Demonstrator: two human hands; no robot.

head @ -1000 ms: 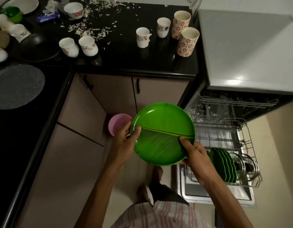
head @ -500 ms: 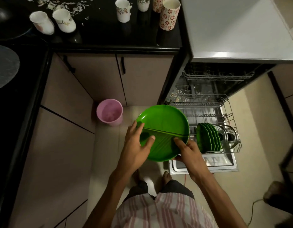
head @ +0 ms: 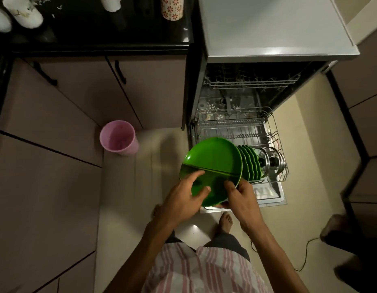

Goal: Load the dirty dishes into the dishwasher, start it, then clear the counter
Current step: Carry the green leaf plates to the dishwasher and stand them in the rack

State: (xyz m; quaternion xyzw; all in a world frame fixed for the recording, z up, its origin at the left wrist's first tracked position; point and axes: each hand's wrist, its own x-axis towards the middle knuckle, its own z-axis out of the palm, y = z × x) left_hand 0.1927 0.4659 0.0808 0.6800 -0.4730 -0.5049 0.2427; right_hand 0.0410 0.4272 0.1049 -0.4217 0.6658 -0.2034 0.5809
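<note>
I hold a round green divided plate [head: 213, 159] tilted on edge over the front left of the pulled-out lower rack [head: 270, 127] of the open dishwasher. My left hand [head: 184, 199] grips its lower left rim, fingers spread across its face. My right hand [head: 243, 199] grips its lower right rim. The plate's right edge sits right beside a row of several green plates [head: 250, 162] standing upright in the rack. Two steel lids [head: 272, 161] stand to the right of that row. Cups [head: 22, 12] and a flowered mug [head: 171, 7] stand on the black counter at the top.
A pink bin [head: 117, 137] stands on the floor by the cabinet doors, left of the dishwasher. The upper rack [head: 251, 81] sits inside the machine. The open dishwasher door [head: 270, 192] lies flat under the rack. My bare feet are just in front of it. A cable trails on the floor at right.
I have leaned lower and carried the green plate down and right, from in front of the cabinets to the rack, right beside the standing green plates. Both hands keep their grip.
</note>
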